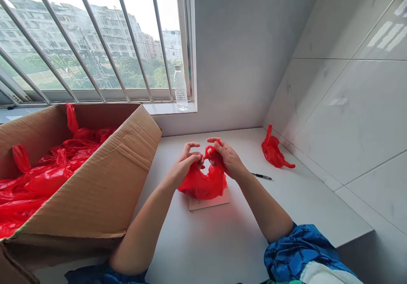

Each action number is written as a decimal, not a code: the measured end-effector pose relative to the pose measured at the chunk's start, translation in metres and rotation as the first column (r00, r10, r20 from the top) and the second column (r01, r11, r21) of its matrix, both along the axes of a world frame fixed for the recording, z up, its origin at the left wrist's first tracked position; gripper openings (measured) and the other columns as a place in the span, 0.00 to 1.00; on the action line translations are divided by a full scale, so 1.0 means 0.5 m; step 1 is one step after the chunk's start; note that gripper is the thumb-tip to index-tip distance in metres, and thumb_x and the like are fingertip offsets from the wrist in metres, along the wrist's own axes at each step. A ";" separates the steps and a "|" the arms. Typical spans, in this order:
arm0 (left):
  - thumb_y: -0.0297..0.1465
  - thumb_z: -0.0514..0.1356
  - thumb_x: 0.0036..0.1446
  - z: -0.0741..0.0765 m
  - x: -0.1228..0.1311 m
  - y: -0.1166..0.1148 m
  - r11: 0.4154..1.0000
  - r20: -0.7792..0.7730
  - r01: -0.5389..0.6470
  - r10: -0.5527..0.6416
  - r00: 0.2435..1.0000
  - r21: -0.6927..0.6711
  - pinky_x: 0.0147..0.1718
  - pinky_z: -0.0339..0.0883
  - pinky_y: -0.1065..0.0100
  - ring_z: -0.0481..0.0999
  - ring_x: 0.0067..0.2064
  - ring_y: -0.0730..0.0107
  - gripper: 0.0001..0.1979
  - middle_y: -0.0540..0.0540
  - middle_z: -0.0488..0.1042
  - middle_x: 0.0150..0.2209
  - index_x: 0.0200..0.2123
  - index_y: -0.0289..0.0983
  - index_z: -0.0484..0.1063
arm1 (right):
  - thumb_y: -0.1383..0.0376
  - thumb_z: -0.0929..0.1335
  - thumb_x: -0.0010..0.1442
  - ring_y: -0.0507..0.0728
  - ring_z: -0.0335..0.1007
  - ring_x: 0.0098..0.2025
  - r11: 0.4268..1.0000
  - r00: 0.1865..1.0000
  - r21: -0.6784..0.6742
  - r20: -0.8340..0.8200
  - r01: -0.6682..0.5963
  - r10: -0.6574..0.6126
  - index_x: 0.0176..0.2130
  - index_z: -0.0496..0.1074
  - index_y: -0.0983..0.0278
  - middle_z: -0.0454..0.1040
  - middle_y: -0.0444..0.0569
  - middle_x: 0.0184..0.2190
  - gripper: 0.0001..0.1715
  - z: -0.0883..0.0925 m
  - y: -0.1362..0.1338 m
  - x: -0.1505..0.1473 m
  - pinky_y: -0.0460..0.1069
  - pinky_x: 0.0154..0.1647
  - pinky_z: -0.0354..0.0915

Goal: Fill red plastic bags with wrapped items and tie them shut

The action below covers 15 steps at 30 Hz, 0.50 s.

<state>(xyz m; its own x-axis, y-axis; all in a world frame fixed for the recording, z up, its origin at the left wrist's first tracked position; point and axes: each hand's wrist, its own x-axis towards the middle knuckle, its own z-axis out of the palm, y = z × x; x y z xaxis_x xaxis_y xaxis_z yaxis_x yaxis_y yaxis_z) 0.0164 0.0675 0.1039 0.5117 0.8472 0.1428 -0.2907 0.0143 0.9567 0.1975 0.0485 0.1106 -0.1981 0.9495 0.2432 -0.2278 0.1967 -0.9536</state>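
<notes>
A red plastic bag (205,184) hangs between my two hands, in the middle of the head view. My left hand (188,161) pinches one of its handles between thumb and finger. On the other side my right hand (227,157) grips the other handle, whose top pokes out above the thumb. The two handles come close together, and a loop shows between the hands. Under the bag lies a thin, pale pink booklet (211,203), partly covered by it. What the bag holds, if anything, is hidden.
An open cardboard box (104,182) full of red plastic bags (60,169) stands at my left. Against the tiled wall at right lies another red bag (275,151). A black pen (262,176) lies near my right forearm. A clear bottle (180,89) stands on the windowsill.
</notes>
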 end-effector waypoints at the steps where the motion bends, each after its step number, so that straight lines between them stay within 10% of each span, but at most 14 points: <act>1: 0.30 0.59 0.57 -0.001 0.002 -0.001 0.999 0.018 0.008 -0.007 1.000 -0.050 0.36 0.68 0.68 0.66 0.27 0.76 0.16 0.56 0.68 0.27 0.48 0.42 0.60 | 0.45 0.66 0.63 0.51 0.66 0.25 0.999 0.999 0.031 0.039 -0.020 0.018 0.46 0.72 0.58 0.74 0.43 0.29 0.23 0.004 -0.006 0.002 0.47 0.27 0.64; 5: 0.37 0.60 0.60 0.005 0.004 -0.009 0.998 0.007 -0.020 0.020 1.000 -0.067 0.32 0.65 0.71 0.68 0.29 0.74 0.14 0.54 0.68 0.27 0.48 0.42 0.65 | 0.51 0.69 0.63 0.54 0.72 0.34 0.967 0.949 0.238 0.314 -0.093 0.014 0.37 0.74 0.60 0.74 0.46 0.33 0.15 0.018 -0.025 0.012 0.51 0.38 0.69; 11: 0.47 0.56 0.64 0.014 0.004 -0.021 0.995 -0.188 -0.016 0.034 0.982 0.099 0.33 0.64 0.69 0.68 0.29 0.71 0.23 0.51 0.70 0.25 0.55 0.40 0.70 | 0.63 0.68 0.62 0.54 0.71 0.39 0.783 0.702 0.610 0.504 0.124 -0.504 0.39 0.72 0.59 0.68 0.49 0.44 0.03 0.010 -0.029 0.017 0.50 0.38 0.68; 15: 0.49 0.54 0.64 0.012 0.005 -0.022 0.993 -0.211 -0.037 0.060 0.976 0.112 0.34 0.66 0.68 0.72 0.31 0.68 0.24 0.46 0.75 0.28 0.47 0.36 0.78 | 0.63 0.69 0.63 0.54 0.71 0.39 0.687 0.612 0.720 0.499 0.101 -0.614 0.36 0.72 0.58 0.70 0.48 0.41 0.02 0.002 -0.038 0.018 0.48 0.36 0.67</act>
